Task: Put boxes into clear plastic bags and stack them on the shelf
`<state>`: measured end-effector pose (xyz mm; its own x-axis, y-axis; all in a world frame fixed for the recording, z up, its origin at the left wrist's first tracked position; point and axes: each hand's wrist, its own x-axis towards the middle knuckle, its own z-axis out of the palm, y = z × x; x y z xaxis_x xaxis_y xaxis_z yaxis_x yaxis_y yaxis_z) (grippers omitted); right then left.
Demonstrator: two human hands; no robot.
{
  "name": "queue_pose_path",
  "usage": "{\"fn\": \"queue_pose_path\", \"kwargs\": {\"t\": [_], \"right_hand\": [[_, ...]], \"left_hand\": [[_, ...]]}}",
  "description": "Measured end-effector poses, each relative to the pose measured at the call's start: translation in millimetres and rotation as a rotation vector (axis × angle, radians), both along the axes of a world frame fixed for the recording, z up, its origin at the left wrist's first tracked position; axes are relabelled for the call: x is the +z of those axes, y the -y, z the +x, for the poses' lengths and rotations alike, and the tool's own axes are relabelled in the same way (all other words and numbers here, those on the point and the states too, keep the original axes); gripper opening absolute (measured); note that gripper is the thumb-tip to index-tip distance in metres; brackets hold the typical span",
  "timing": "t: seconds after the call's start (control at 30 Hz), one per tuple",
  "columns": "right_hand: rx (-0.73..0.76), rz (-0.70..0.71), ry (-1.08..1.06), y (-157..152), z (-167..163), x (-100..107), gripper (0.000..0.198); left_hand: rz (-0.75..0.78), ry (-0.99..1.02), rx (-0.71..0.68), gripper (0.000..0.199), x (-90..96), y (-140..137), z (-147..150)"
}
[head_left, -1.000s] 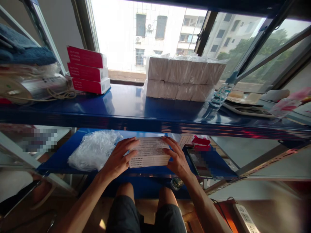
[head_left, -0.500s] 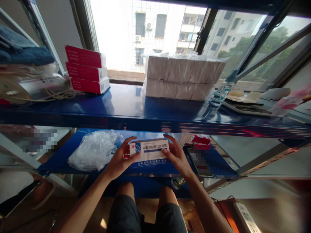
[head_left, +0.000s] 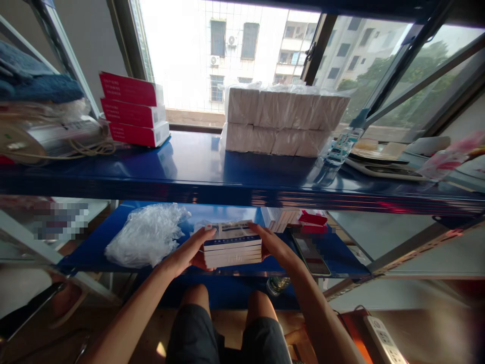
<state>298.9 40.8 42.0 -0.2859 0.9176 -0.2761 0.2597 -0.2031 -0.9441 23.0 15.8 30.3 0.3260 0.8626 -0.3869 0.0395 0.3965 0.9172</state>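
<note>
Between my two hands is a stack of several flat white-and-blue medicine boxes (head_left: 233, 247), tilted so that the printed top and the near edges show. My left hand (head_left: 193, 252) grips its left end, the thumb on top and the fingers underneath. At the right end my right hand (head_left: 273, 243) holds it the same way, its fingers partly hidden behind the stack. Just left of my hands lies a crumpled heap of clear plastic wrap (head_left: 146, 236). More white boxes (head_left: 280, 220) stand behind my right hand, beside small red boxes (head_left: 313, 218).
A phone (head_left: 308, 253) lies on the lower blue shelf (head_left: 94, 242) at right. The upper blue shelf (head_left: 197, 162) overhangs it, bearing stacked red boxes (head_left: 131, 111), plastic-wrapped white boxes (head_left: 284, 121) and a clear bottle (head_left: 343, 145). A power strip (head_left: 384, 338) is at lower right.
Earlier the printed face of the front box was turned up toward me. Now the stack is tipped back, showing its layered near edges, and my fingers have moved underneath its ends.
</note>
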Motion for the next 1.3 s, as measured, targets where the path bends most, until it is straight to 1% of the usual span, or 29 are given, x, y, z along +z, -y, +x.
{"fn": "queue_pose_path", "kwargs": {"t": [0.1, 0.13, 0.23, 0.27, 0.3, 0.37, 0.43, 0.5, 0.57, 0.63, 0.77, 0.83, 0.9, 0.93, 1.0, 1.07, 1.1, 1.17, 1.23, 1.3], "right_hand": [[0.124, 0.102, -0.084, -4, 7, 7, 0.057], [0.154, 0.148, -0.1, -6, 10, 9, 0.062], [0.211, 0.309, -0.075, -17, 16, 5, 0.091], [0.222, 0.373, -0.045, -21, 17, 2, 0.096], [0.233, 0.441, -0.008, -25, 16, -4, 0.096], [0.231, 0.574, 0.075, -35, 12, -17, 0.092], [0.21, 0.678, 0.149, -44, 6, -31, 0.089], [0.195, 0.743, 0.206, -52, 0, -46, 0.087], [0.191, 0.77, 0.246, -60, -4, -60, 0.088], [0.19, 0.773, 0.289, -67, -8, -72, 0.09], [0.17, 0.741, 0.435, -75, -13, -94, 0.09], [0.157, 0.717, 0.499, -76, -12, -102, 0.089], [0.136, 0.712, 0.507, -75, -10, -108, 0.09], [0.126, 0.72, 0.484, -75, -8, -110, 0.091], [0.122, 0.726, 0.384, -74, -3, -111, 0.089], [0.095, 0.699, 0.257, -73, 0, -109, 0.084], [0.062, 0.673, 0.208, -73, 1, -107, 0.081], [-0.062, 0.593, 0.183, -74, 0, -104, 0.074], [-0.207, 0.475, 0.238, -75, -3, -103, 0.065], [-0.272, 0.352, 0.271, -75, -7, -103, 0.059]], "left_hand": [[0.175, -0.036, -0.023, 0.076, 8.4, -7, -9], [0.246, -0.046, -0.032, 0.078, 11.6, -10, -12], [0.438, -0.097, -0.085, 0.093, 18.7, -22, -23], [0.488, -0.144, -0.105, 0.095, 19.5, -26, -26], [0.534, -0.207, -0.117, 0.093, 19.2, -30, -29], [0.611, -0.352, -0.117, 0.086, 14.9, -36, -32], [0.674, -0.45, -0.104, 0.081, 5.5, -43, -34], [0.732, -0.505, -0.069, 0.078, -8.3, -49, -37], [0.769, -0.535, -0.015, 0.078, -25.0, -56, -40], [0.781, -0.551, 0.024, 0.08, -43.1, -63, -44], [0.788, -0.588, 0.031, 0.08, -77.0, -75, -49], [0.79, -0.598, 0.019, 0.08, -89.7, -76, -50], [0.809, -0.607, 0.022, 0.081, -97.9, -74, -51], [0.817, -0.617, 0.041, 0.082, -100.2, -72, -51], [0.801, -0.628, 0.134, 0.083, -101.5, -68, -52], [0.733, -0.611, 0.231, 0.074, -100.0, -66, -52], [0.695, -0.598, 0.257, 0.068, -99.1, -66, -52], [0.63, -0.576, 0.267, 0.057, -98.1, -68, -49], [0.585, -0.555, 0.263, 0.052, -99.0, -71, -45], [0.564, -0.536, 0.273, 0.046, -99.8, -74, -40]]}}
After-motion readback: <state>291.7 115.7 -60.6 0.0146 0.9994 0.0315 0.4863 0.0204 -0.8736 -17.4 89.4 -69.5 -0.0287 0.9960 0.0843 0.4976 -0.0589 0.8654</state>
